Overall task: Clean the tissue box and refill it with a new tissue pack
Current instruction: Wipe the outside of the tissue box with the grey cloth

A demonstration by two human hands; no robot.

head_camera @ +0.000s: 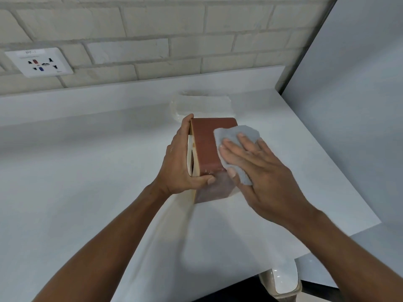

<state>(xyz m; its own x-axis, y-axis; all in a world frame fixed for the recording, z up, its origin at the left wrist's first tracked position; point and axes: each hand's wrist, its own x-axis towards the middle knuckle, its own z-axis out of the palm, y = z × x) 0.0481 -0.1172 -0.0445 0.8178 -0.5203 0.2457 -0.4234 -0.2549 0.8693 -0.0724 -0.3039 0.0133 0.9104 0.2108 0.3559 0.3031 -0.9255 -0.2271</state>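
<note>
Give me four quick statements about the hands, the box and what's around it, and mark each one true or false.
1. The left hand grips the brown tissue box. True.
2. The right hand holds a spray bottle. False: its straight fingers press a grey cloth against the box.
3. A clear tissue pack lies on the counter behind the box. True.
4. The wall socket is to the right of the box. False: it sits far left, on the brick wall.
</note>
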